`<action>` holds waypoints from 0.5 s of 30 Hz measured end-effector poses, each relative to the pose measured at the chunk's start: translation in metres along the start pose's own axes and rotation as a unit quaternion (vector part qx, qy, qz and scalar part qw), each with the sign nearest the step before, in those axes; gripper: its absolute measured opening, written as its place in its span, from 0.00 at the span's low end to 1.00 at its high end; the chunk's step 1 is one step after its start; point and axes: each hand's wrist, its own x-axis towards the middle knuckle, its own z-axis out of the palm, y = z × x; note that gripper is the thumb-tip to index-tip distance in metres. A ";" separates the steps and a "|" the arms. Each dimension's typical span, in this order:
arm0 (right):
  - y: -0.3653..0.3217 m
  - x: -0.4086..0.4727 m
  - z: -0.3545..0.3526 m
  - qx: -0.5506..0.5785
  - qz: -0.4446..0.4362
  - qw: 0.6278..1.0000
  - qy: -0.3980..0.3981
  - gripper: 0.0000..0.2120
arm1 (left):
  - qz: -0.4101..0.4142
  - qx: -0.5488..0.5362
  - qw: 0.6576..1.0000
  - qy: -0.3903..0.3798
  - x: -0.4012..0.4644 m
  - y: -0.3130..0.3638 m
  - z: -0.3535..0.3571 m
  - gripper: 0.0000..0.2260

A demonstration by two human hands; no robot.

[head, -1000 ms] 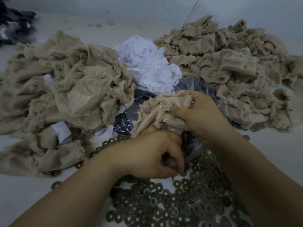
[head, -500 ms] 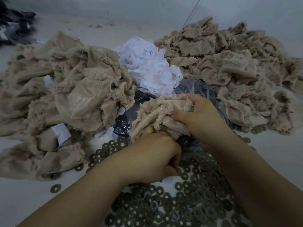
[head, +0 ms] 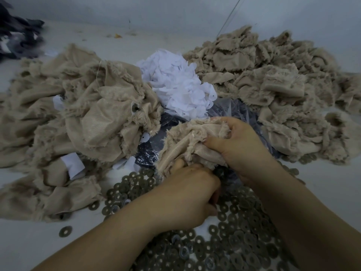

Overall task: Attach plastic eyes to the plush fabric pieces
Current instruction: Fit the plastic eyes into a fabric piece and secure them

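Observation:
A beige plush fabric piece [head: 187,141] is bunched at the centre, lifted over a clear bag of dark plastic eyes [head: 150,151]. My right hand [head: 238,145] grips its right side, thumb on top of the cloth. My left hand [head: 187,196] is curled under the piece's lower edge, fingertips tucked into the fabric; what they pinch is hidden. A heap of grey round washers [head: 230,237] lies beneath both hands. One piece in the left pile shows a fitted eye [head: 134,108].
A pile of beige fabric pieces [head: 58,122] fills the left, another pile [head: 273,89] the right. White paper or felt discs [head: 175,83] are heaped behind the bag. Dark cloth [head: 17,38] lies at the far left corner. A lone washer [head: 65,231] sits at the front left.
My left hand has moved up from the washer heap to the fabric's lower edge, its fingers now pushed into the cloth. My right hand keeps its grip on the piece.

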 end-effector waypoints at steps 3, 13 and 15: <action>0.000 0.000 0.000 -0.008 -0.005 1.000 0.003 0.20 | 0.009 0.012 1.000 0.000 -0.001 0.001 0.001 0.06; 0.001 0.000 0.001 -0.031 -0.011 0.999 0.011 0.23 | 0.039 0.078 0.996 0.006 -0.006 0.000 0.004 0.06; 0.001 -0.001 0.002 -0.038 -0.017 0.999 0.013 0.25 | 0.047 0.098 0.994 0.012 -0.008 0.000 0.005 0.05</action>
